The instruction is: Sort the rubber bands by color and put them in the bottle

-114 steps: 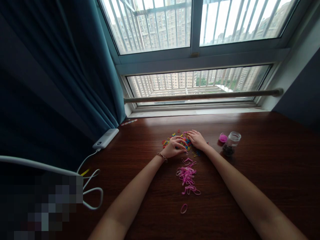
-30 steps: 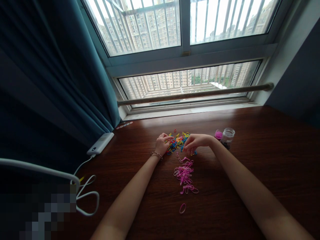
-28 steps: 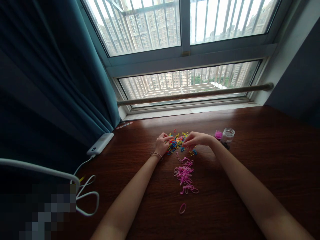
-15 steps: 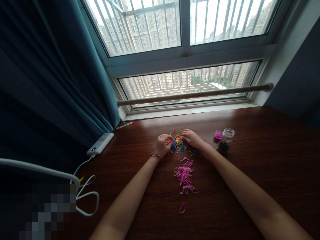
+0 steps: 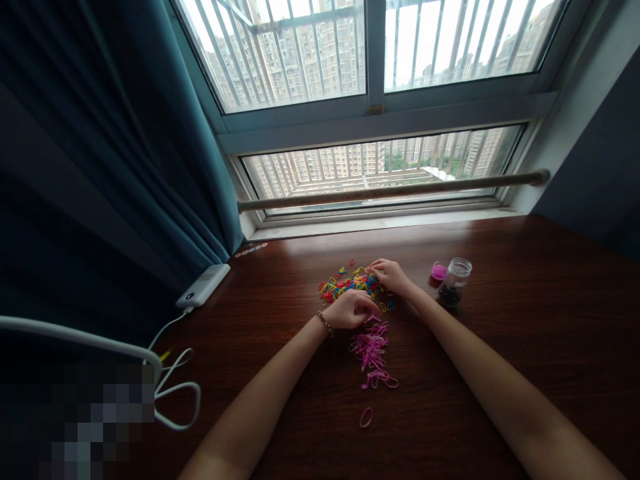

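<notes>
A heap of small multicoloured rubber bands [image 5: 345,285], in red, yellow, blue and orange, lies on the brown table. My left hand [image 5: 353,309] is just in front of it, fingers curled towards the thumb above the upper end of a pile of pink rubber bands [image 5: 371,348]. Whatever is between those fingertips is too small to make out. At the heap's right edge, my right hand [image 5: 390,275] touches the bands with its fingers bent together; what it pinches, if anything, is hidden. One pink band [image 5: 367,417] lies apart, nearer me.
To the right stand a clear jar [image 5: 457,273] with dark contents and a pink lid [image 5: 439,271]. A white power bank [image 5: 204,287] with a cable [image 5: 170,327] sits on the left by the blue curtain [image 5: 200,167]. Behind the table [image 5: 540,333] is a barred window.
My left hand has moved from the heap's left side, right and towards me, to the top of the pink pile, uncovering the heap's left part. My right hand stays by the heap.
</notes>
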Demonstrator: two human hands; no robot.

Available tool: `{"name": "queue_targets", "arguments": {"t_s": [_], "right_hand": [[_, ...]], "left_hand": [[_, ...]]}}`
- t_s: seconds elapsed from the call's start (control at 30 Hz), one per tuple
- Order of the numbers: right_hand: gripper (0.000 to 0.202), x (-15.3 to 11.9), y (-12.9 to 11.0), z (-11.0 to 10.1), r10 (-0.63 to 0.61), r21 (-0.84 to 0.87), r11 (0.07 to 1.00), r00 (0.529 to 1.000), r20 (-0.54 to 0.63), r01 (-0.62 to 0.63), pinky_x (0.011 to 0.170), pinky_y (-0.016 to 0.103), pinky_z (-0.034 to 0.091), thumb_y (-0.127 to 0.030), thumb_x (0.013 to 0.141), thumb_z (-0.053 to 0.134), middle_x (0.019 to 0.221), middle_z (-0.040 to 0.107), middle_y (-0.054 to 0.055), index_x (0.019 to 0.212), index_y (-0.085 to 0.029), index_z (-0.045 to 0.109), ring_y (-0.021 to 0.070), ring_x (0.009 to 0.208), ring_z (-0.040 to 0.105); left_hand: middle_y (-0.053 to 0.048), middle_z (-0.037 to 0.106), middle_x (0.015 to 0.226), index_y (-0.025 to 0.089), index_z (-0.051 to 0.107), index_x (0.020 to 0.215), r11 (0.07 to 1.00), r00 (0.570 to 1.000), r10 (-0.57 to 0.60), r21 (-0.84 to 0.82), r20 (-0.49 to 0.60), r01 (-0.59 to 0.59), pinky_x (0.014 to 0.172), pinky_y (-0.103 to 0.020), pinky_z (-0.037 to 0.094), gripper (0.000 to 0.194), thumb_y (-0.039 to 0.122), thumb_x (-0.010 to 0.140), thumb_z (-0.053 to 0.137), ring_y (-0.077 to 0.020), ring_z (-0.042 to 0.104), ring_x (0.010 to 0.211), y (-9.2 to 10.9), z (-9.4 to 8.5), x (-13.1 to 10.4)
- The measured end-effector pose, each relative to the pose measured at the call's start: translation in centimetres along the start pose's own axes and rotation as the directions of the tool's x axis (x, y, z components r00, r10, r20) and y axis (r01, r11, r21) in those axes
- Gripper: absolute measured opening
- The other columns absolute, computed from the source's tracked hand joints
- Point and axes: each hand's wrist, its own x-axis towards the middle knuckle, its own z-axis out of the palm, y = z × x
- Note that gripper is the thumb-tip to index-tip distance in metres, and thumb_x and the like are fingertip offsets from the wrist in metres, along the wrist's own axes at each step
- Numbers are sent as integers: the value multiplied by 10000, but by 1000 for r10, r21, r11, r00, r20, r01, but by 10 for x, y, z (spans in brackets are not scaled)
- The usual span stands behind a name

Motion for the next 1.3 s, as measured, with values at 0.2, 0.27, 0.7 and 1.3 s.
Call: {"name": "queue_targets", "arguments": {"t_s": [0.2,0.27,0.7,1.3], "right_hand": [[333,3,-8,-37,276,384,855,933,232,-348,624,244,492,-418,677,632,675,670,72,761,-97,663,158,652,624],[327,1,-15,-52,264,454,773,876,404,-443,611,231,496,-390,601,701,670,664,66,728,-95,643,142,633,618],[271,-6,-22,-40,137,263,875,730,670,-406,594,244,503,-300,721,588,750,675,71,889,-101,661,166,669,631],[281,-6,1,8,-233,-100,962,957,175,252,936,340,360,-97,786,444,969,653,57,920,-189,674,183,1016,519]], "left_hand": [[-2,583,637,156,667,891,997,996,-77,12,-46,78,525,-171,356,216,153,726,527,-64,444,527,-4,6,-1],[11,560,568,154,669,871,988,982,-141,38,-125,147,502,-174,343,189,227,752,541,-60,419,486,-12,6,-1],[-29,602,1028,238,609,951,825,849,-227,369,-476,428,931,-421,276,205,236,829,444,-211,418,1066,-52,-1,-7],[10,599,1095,310,567,1061,851,922,-204,407,-328,333,1000,-533,78,379,98,780,427,-223,369,1144,-56,3,-10]]}}
